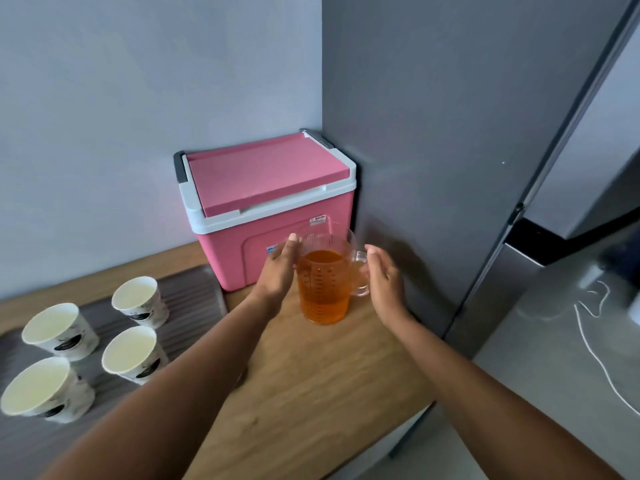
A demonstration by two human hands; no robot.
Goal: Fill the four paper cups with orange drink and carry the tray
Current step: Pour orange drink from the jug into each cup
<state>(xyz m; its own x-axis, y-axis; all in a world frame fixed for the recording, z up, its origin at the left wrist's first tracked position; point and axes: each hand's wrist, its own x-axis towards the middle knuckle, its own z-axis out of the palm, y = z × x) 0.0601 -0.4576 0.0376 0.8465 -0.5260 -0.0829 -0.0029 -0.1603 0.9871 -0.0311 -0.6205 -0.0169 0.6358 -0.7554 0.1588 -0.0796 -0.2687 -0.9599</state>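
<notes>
my left hand point(278, 268) and right hand point(382, 277) flank the clear plastic jug of orange drink point(323, 282), grip apart; a one-sided lift risks slopping onto the wooden tabletop point(311, 382).

A clear jug point(325, 282) stands upright on the wood counter, over half full of orange drink. Four empty white paper cups point(130, 351) stand on a grey ridged tray point(194, 299).
</notes>
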